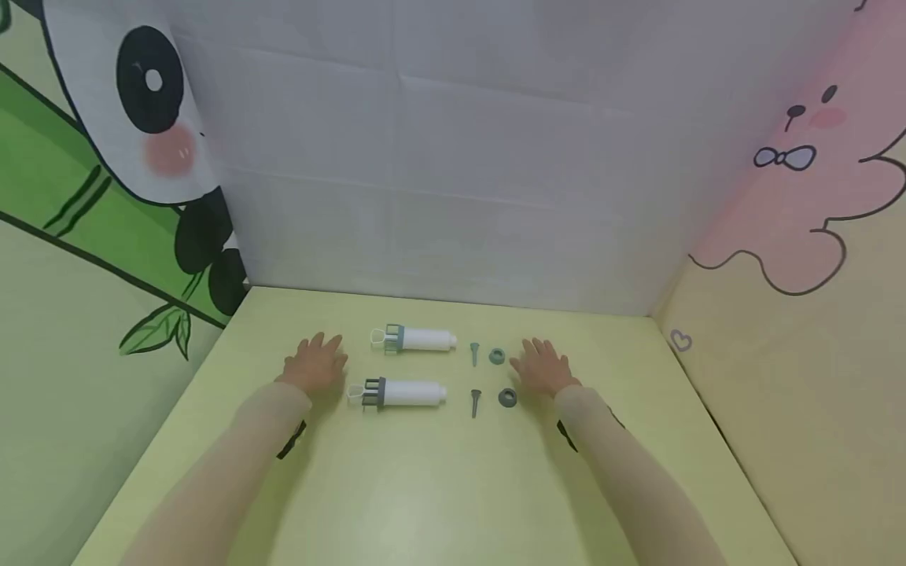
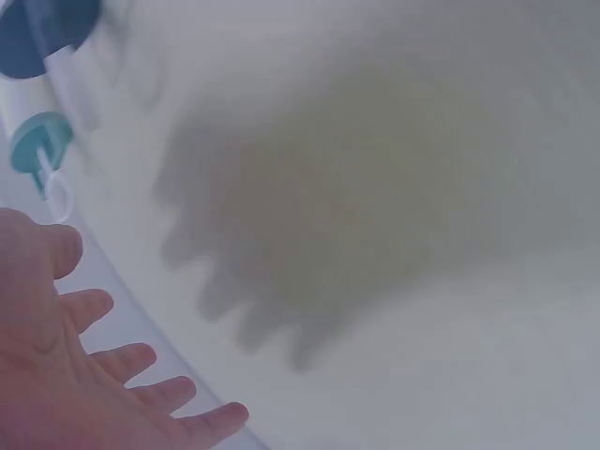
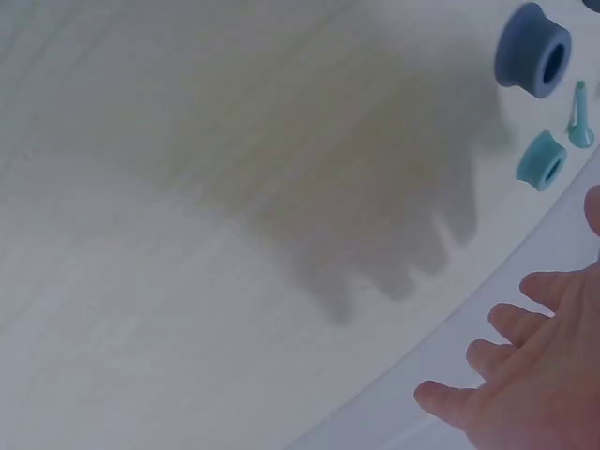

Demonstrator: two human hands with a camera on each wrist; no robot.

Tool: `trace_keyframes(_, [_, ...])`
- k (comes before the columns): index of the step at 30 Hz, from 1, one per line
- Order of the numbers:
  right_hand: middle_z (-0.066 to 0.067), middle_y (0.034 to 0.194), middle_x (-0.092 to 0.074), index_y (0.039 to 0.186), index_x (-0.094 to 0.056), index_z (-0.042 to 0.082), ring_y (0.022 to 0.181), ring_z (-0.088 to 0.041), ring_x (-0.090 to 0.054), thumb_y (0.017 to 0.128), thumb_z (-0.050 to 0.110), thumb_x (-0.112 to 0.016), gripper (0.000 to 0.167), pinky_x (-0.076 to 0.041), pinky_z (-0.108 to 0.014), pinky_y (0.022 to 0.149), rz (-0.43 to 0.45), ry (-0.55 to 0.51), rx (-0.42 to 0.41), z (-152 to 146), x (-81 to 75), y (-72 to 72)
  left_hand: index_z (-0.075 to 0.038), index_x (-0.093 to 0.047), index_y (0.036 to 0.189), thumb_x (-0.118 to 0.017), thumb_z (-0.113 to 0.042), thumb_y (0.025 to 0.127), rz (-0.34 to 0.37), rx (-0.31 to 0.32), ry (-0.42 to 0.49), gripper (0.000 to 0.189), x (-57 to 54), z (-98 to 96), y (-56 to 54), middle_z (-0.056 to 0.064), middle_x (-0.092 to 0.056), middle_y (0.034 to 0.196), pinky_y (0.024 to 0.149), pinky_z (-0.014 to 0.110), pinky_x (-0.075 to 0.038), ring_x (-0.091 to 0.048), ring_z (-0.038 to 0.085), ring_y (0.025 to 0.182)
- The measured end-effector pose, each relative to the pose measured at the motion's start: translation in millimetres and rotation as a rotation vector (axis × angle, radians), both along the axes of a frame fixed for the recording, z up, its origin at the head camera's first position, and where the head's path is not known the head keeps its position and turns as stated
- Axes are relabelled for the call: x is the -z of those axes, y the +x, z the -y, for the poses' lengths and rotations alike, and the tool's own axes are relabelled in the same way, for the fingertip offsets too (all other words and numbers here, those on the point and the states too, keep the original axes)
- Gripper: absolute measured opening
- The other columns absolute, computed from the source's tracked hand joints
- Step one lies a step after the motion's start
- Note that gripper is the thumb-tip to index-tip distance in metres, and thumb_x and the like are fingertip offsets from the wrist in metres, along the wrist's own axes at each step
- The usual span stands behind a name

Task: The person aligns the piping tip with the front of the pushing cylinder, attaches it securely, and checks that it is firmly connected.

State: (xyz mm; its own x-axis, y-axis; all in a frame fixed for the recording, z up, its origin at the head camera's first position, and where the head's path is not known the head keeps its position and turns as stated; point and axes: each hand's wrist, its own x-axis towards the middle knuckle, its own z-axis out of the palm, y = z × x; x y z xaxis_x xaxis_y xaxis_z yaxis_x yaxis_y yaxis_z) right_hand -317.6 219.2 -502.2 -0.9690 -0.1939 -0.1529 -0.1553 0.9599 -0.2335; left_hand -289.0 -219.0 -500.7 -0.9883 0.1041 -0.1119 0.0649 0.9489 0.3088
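Both hands are held over the table with fingers spread and nothing in them. The left hand (image 1: 314,365) is left of two white syringe-like tubes, nearest their loop handles. The far tube (image 1: 427,339) has a teal collar (image 2: 42,141); the near tube (image 1: 414,393) has a dark blue-grey one. Close by the right hand (image 1: 543,369) lie a teal flanged ring (image 3: 541,161) and a dark blue-grey flanged ring (image 3: 530,52). Between tubes and rings lie a small teal tapered pin (image 1: 474,354) and a dark tapered pin (image 1: 476,402).
The pale yellow table (image 1: 425,487) meets a white sheet-covered wall (image 1: 425,196) at the back. A wall with a panda drawing (image 1: 141,157) stands on the left, and one with a pink cartoon animal (image 1: 793,204) on the right. Each hand casts a shadow on the tabletop.
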Motion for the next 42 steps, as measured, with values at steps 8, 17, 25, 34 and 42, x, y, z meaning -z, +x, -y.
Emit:
trace_keyframes(8, [-0.02,0.153,-0.022,0.149,-0.028,0.004,0.14,-0.039,-0.012,0.099,0.054,-0.026,0.071,-0.015,-0.061,0.105,-0.035,0.025,-0.049,16,-35.0,-16.2,-0.002,-0.02,0.15,-0.03,-0.04,0.102,0.031,0.015,0.017,0.063,-42.0,-14.8,-24.4,0.031,-0.009,0.151,0.092,0.074,-0.021,-0.009,0.054,0.133])
trace_keyframes(17, [-0.017,0.156,-0.015,0.151,-0.024,0.007,0.141,-0.035,-0.008,0.096,0.063,-0.021,0.079,-0.009,-0.062,0.106,-0.059,0.001,-0.05,24,-72.5,-31.5,-0.004,-0.019,0.151,-0.028,-0.039,0.103,-0.007,0.026,-0.005,0.06,-82.9,-46.5,-35.0,0.029,-0.01,0.151,0.095,0.07,-0.023,-0.011,0.053,0.133])
trace_keyframes(25, [-0.014,0.157,-0.009,0.154,-0.013,0.011,0.142,-0.035,-0.002,0.093,0.069,-0.01,0.084,-0.004,-0.06,0.107,-0.107,0.048,-0.088,30,-98.8,-47.5,-0.007,-0.018,0.152,-0.026,-0.043,0.102,-0.185,0.023,-0.142,0.062,-107.7,-58.3,-43.7,0.026,-0.002,0.154,0.104,0.065,-0.006,0.003,0.049,0.137])
trace_keyframes(34, [-0.013,0.158,-0.008,0.154,-0.01,0.01,0.142,-0.034,-0.002,0.095,0.065,-0.016,0.081,-0.005,-0.058,0.108,-0.088,0.028,-0.043,33,-130.2,-39.7,-0.009,-0.018,0.153,-0.025,-0.046,0.102,-0.184,0.002,-0.209,0.063,-139.0,-59.6,-44.3,0.025,-0.004,0.155,0.103,0.066,-0.007,0.002,0.048,0.138])
trace_keyframes(42, [-0.013,0.158,-0.008,0.154,-0.011,0.011,0.142,-0.033,-0.002,0.094,0.067,-0.017,0.082,-0.004,-0.059,0.107,-0.083,0.007,-0.043,29,-133.8,-40.2,-0.009,-0.016,0.153,-0.023,-0.047,0.102,-0.171,-0.003,-0.219,0.064,-139.4,-63.1,-44.7,0.024,-0.003,0.155,0.103,0.066,-0.006,0.002,0.048,0.138])
